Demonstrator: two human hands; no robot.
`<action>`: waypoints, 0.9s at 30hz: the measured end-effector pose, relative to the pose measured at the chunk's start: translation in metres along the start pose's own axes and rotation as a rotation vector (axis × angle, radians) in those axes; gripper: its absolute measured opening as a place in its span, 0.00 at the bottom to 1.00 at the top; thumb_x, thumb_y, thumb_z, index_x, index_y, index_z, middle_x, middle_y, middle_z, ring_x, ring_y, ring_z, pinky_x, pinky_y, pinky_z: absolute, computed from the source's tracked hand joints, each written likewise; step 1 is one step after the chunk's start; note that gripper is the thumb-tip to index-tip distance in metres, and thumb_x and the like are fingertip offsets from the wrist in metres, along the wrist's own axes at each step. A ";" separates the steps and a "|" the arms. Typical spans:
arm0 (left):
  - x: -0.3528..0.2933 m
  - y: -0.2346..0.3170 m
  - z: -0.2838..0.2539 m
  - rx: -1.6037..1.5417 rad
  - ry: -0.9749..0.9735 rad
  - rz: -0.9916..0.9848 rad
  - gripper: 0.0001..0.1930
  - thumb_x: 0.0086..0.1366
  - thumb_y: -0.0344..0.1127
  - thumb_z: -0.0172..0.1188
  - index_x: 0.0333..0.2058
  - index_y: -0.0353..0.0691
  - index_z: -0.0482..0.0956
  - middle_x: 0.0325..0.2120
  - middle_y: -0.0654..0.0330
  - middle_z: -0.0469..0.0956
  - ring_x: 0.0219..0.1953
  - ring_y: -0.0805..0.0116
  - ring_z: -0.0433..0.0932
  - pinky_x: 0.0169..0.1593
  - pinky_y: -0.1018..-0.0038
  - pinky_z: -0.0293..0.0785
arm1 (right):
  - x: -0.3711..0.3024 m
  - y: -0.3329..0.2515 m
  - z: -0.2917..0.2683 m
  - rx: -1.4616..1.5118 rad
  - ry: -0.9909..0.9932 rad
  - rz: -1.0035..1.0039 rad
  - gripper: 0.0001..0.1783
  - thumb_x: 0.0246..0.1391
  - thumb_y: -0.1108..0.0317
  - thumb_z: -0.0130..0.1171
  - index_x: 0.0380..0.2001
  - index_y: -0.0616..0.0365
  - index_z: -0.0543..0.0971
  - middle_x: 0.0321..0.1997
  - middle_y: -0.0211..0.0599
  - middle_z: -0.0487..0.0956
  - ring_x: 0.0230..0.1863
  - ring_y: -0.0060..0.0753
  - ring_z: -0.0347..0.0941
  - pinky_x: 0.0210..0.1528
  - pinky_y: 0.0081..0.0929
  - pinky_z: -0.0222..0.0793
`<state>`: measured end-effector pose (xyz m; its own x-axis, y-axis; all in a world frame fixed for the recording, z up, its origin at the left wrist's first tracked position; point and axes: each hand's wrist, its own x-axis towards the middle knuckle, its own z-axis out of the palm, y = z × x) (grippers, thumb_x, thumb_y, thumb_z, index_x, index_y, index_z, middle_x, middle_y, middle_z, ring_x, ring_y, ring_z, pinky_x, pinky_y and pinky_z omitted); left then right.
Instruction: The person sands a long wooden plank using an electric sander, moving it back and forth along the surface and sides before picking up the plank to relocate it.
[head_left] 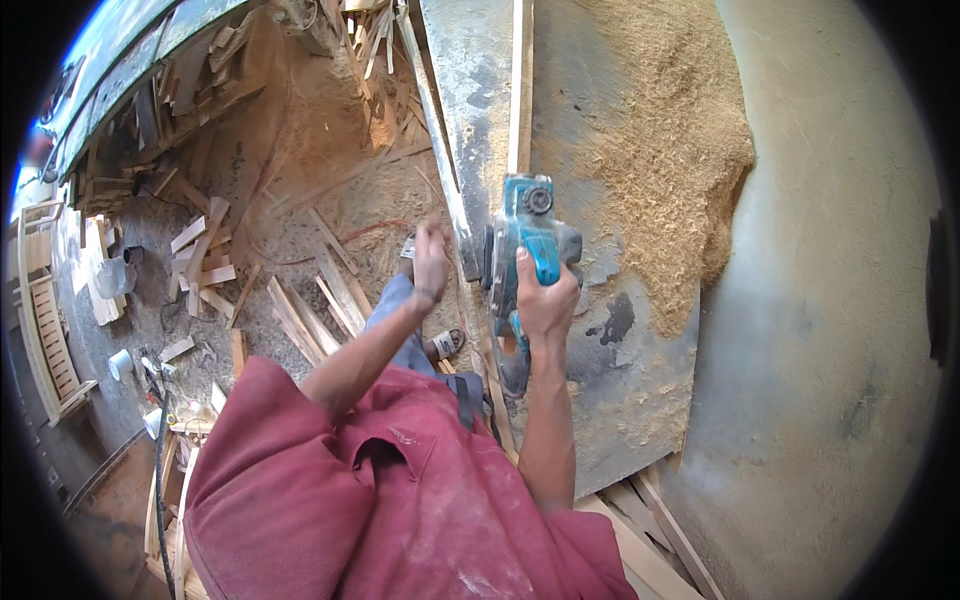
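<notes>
1 grey workbench (630, 430), 1 sawdust heap (670, 150) on its far right. 1 wood strip (521, 85) runs far; 1 teal electric hand planer (530, 235) at its visible near end. 2 hands: right hand (549, 300) wrapped round planer handle (542, 262); left hand (431, 265) off to planer's left, blurred, can't tell finger pose.

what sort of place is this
Probably a woodworking shop: a teal-and-black handheld power planer, a broad heap of tan wood shavings, and scattered pale wooden offcuts all suggest it.
</notes>
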<state>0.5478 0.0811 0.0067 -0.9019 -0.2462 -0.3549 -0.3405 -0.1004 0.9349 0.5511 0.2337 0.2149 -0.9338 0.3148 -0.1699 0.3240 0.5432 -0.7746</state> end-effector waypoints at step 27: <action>-0.055 -0.028 -0.015 0.650 -0.818 0.115 0.12 0.61 0.43 0.59 0.36 0.42 0.78 0.36 0.51 0.76 0.45 0.51 0.76 0.49 0.61 0.72 | 0.282 -0.105 0.066 0.142 -0.007 0.034 0.24 0.56 0.51 0.65 0.15 0.57 0.75 0.13 0.30 0.72 0.13 0.23 0.69 0.15 0.27 0.65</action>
<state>0.6111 0.0827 -0.0003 -0.7601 0.5290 -0.3773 -0.1001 0.4785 0.8724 0.2440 0.2139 0.2081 -0.9239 0.3256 -0.2009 0.3309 0.4167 -0.8467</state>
